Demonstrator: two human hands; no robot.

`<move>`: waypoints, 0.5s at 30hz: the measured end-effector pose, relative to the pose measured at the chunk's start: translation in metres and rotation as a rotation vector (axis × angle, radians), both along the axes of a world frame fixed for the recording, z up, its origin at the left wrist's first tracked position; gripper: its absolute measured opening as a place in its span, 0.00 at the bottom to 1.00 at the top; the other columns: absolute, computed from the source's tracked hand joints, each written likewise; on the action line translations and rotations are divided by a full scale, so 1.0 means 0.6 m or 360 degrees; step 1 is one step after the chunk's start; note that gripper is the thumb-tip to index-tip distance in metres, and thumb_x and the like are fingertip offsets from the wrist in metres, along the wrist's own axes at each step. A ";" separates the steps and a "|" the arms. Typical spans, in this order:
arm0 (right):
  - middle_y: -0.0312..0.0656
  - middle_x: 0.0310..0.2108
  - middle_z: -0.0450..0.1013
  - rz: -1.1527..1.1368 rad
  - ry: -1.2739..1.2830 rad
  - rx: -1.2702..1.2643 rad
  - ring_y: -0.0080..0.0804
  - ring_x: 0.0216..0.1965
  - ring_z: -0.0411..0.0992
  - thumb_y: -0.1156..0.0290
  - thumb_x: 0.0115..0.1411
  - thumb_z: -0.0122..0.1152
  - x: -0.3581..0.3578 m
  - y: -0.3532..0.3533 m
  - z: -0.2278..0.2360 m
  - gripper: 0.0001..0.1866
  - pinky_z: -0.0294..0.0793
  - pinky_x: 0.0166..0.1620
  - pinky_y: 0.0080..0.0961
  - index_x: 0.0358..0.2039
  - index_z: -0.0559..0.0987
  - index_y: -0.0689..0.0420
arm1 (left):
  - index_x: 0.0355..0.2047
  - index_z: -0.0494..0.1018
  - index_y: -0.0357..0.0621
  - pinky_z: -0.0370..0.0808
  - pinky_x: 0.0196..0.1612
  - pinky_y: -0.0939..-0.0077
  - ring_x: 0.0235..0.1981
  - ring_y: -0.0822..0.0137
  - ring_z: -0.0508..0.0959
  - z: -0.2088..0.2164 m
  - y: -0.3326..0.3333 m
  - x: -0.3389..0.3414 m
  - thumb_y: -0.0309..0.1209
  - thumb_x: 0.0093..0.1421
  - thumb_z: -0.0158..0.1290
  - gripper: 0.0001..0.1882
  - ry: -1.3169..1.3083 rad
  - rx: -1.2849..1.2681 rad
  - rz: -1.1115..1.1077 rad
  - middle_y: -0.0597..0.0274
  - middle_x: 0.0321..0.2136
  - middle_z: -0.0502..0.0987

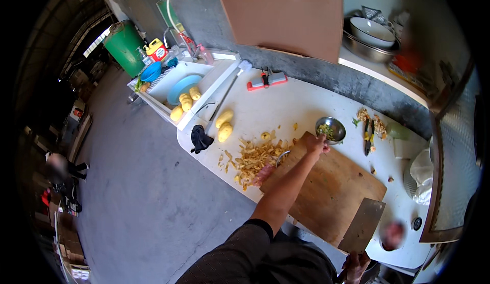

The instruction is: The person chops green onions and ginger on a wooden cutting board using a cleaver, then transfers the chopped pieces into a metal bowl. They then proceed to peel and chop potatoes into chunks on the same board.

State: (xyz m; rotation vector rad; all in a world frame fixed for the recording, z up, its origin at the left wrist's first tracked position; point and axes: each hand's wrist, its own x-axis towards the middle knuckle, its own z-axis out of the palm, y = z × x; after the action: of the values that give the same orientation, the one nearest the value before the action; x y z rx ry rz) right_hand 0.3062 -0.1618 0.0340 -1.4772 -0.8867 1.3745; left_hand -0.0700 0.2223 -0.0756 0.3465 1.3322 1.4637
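Note:
My left hand (316, 144) reaches over the far end of the wooden cutting board (332, 182), its fingers closed on the near rim of a small metal bowl (335, 128). Chopped green bits (325, 130) lie in the bowl. At the lower right, my right hand (356, 267) is wrapped round the handle of a cleaver (363, 226), whose broad blade lies flat over the board's near right corner. Left of the board spreads a heap of peelings (258, 157), with a pinkish item (264, 175) I cannot make out beside it.
Peeled potatoes (224, 131) lie farther left, near a black cloth (201, 139). A sink (173, 80) holding a blue basin (182, 87) adjoins the table. Yellow-handled scissors (368, 138) and scraps lie at the right, near a glazed door frame (436, 182). A person (64, 171) is far left.

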 end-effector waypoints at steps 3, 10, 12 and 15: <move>0.39 0.20 0.74 0.0104 -0.0127 -0.0022 0.25 0.17 0.71 0.68 0.70 0.66 -0.032 0.024 0.027 0.14 0.68 0.20 0.24 0.28 0.79 0.61 | 0.28 0.74 0.41 0.79 0.15 0.71 0.13 0.67 0.77 -0.024 0.001 -0.002 0.38 0.69 0.64 0.17 -0.0021 0.0008 -0.0050 0.62 0.19 0.76; 0.38 0.19 0.73 0.0216 -0.0207 -0.0030 0.25 0.15 0.70 0.68 0.70 0.63 -0.112 0.064 0.053 0.15 0.66 0.19 0.25 0.26 0.78 0.61 | 0.25 0.70 0.42 0.77 0.14 0.69 0.12 0.66 0.75 -0.023 0.005 -0.022 0.40 0.67 0.68 0.22 0.0031 -0.0062 -0.0094 0.59 0.18 0.76; 0.39 0.19 0.73 0.0232 -0.0192 -0.0033 0.26 0.15 0.70 0.68 0.71 0.63 -0.124 0.072 0.046 0.14 0.67 0.19 0.25 0.28 0.79 0.61 | 0.24 0.70 0.40 0.74 0.13 0.68 0.11 0.66 0.74 -0.024 0.004 -0.050 0.41 0.66 0.69 0.23 0.0036 -0.0097 -0.0148 0.57 0.16 0.75; 0.36 0.15 0.70 0.0115 -0.0081 0.0009 0.25 0.11 0.67 0.68 0.66 0.64 -0.126 0.074 0.004 0.11 0.67 0.14 0.23 0.36 0.79 0.65 | 0.22 0.70 0.40 0.69 0.11 0.69 0.09 0.67 0.72 0.011 -0.010 -0.055 0.44 0.65 0.70 0.26 0.0146 -0.0135 -0.0236 0.57 0.14 0.75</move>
State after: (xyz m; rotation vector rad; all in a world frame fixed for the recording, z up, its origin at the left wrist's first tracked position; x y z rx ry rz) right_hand 0.2305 -0.1176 0.0362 -1.4943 -0.9838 1.3906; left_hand -0.1028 0.2165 -0.0689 0.4523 1.4067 1.2775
